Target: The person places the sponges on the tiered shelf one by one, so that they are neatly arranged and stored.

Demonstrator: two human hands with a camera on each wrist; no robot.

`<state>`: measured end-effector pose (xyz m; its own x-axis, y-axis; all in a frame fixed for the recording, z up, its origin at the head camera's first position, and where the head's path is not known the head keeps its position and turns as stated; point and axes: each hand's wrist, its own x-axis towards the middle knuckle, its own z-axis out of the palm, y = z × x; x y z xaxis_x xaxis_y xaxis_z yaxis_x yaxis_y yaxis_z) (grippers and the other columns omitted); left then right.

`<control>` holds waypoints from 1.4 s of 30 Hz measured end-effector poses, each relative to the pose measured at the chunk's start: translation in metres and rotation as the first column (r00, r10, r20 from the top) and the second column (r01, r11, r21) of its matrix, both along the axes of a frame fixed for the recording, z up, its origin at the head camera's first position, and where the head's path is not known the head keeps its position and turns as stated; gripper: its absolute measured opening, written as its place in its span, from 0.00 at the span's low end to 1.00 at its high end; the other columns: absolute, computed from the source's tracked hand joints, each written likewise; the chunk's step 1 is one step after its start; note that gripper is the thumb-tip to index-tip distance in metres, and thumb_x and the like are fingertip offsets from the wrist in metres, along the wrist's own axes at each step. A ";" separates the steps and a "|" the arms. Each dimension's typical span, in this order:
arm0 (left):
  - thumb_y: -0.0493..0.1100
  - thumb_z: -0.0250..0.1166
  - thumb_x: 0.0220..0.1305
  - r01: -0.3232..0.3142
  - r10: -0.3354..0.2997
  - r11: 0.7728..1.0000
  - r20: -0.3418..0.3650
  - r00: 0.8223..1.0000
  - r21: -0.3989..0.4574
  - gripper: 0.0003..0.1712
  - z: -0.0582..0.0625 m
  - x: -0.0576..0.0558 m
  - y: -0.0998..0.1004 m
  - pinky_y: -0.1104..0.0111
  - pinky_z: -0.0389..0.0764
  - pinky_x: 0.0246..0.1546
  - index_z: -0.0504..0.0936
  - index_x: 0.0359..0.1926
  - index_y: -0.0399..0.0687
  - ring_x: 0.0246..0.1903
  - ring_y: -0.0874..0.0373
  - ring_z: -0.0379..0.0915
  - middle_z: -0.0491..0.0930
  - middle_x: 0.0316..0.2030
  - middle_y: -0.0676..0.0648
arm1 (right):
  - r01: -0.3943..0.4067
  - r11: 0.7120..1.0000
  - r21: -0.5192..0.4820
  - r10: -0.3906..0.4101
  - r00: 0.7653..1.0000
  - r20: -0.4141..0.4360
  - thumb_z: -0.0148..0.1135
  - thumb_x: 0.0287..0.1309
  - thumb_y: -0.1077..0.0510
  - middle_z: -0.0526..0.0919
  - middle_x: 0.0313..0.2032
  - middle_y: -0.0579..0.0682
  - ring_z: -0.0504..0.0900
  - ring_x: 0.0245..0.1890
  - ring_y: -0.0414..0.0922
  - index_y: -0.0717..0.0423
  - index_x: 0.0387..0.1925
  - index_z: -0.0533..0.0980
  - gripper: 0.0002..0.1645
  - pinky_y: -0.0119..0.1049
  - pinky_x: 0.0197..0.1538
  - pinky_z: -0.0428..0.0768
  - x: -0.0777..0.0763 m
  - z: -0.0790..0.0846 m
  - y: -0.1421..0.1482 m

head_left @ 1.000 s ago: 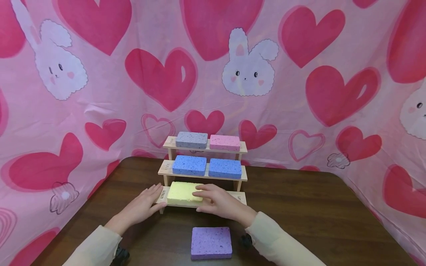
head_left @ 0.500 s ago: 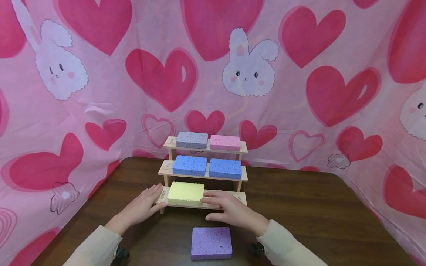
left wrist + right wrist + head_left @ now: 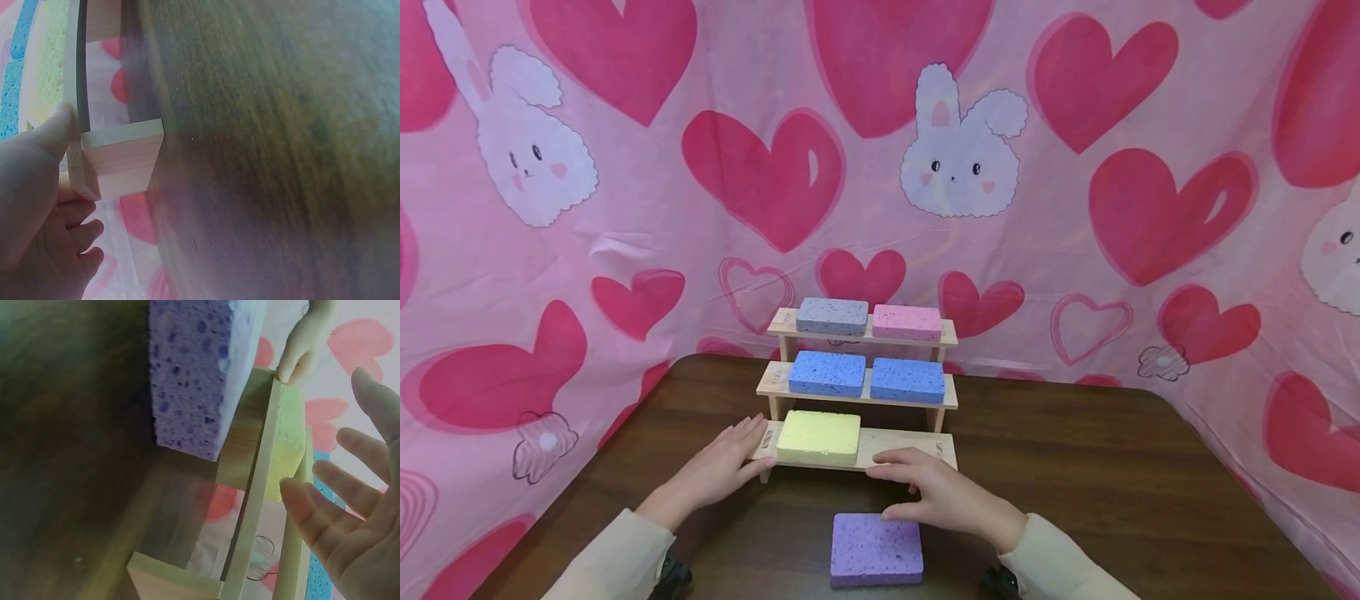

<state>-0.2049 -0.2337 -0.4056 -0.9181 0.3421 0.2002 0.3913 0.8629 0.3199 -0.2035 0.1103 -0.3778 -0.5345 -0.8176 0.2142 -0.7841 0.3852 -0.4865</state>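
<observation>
A three-step wooden rack point(image 3: 906, 440) stands on the table. My left hand point(image 3: 718, 465) holds its lowest step by the left end, thumb at the front edge and fingers at the side; the left wrist view shows that thumb point(image 3: 57, 128) against the wood. On this step a yellow sponge point(image 3: 817, 437) lies at the left. My right hand point(image 3: 951, 500), holding nothing, hovers by the right half of the step, with fingers spread in the right wrist view. Below it a purple sponge point(image 3: 876, 550) lies flat on the table, its upper right corner partly covered by the right thumb in the head view.
On the middle step sit two blue sponges point(image 3: 827, 373). A grey sponge point(image 3: 832, 317) and a pink sponge point(image 3: 907, 322) share the top step. The dark wooden table point(image 3: 1075, 467) ends at a pink cloth point(image 3: 880, 225) printed with hearts and rabbits.
My right hand has let go of the yellow sponge and moved right and toward me, over the purple sponge's far edge. The left hand has stayed in place.
</observation>
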 end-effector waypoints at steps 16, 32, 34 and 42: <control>0.54 0.61 0.60 0.005 -0.005 1.000 -0.006 1.000 0.003 0.41 0.000 0.001 0.000 0.47 0.54 0.60 0.62 0.62 0.27 0.62 0.36 0.53 0.61 0.62 0.32 | -0.130 0.990 0.052 0.137 0.978 -0.157 0.64 0.51 0.42 0.72 0.56 0.54 0.68 0.57 0.44 0.54 0.55 0.74 0.33 0.37 0.56 0.69 0.014 -0.019 0.012; 0.56 0.59 0.61 0.011 -0.011 1.000 -0.015 1.000 -0.005 0.40 0.000 0.000 0.000 0.48 0.55 0.60 0.63 0.62 0.27 0.62 0.37 0.54 0.61 0.62 0.31 | -0.184 0.977 0.108 0.192 0.979 -0.063 0.64 0.51 0.41 0.68 0.59 0.54 0.67 0.58 0.43 0.47 0.58 0.72 0.34 0.35 0.54 0.71 0.018 -0.031 0.019; 0.55 0.60 0.61 0.014 -0.014 1.000 -0.018 1.000 -0.004 0.40 0.001 0.000 0.000 0.48 0.56 0.60 0.63 0.62 0.27 0.62 0.37 0.54 0.61 0.61 0.31 | -0.188 0.975 0.118 0.196 0.979 -0.061 0.64 0.51 0.41 0.68 0.59 0.54 0.66 0.58 0.43 0.47 0.59 0.72 0.33 0.35 0.54 0.71 0.018 -0.032 0.020; 0.55 0.60 0.61 0.002 -0.002 1.000 -0.002 1.000 -0.008 0.40 0.001 0.000 0.000 0.48 0.55 0.61 0.63 0.62 0.28 0.62 0.37 0.53 0.61 0.62 0.32 | -0.197 0.970 0.145 0.212 0.973 -0.092 0.64 0.52 0.43 0.68 0.59 0.55 0.66 0.59 0.45 0.47 0.56 0.74 0.30 0.36 0.56 0.70 0.018 -0.033 0.020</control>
<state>-0.2049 -0.2337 -0.4048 -0.9170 0.3458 0.1991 0.3938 0.8645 0.3122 -0.1852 0.1298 -0.4105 -0.3329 -0.9323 0.1417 -0.8975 0.2671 -0.3510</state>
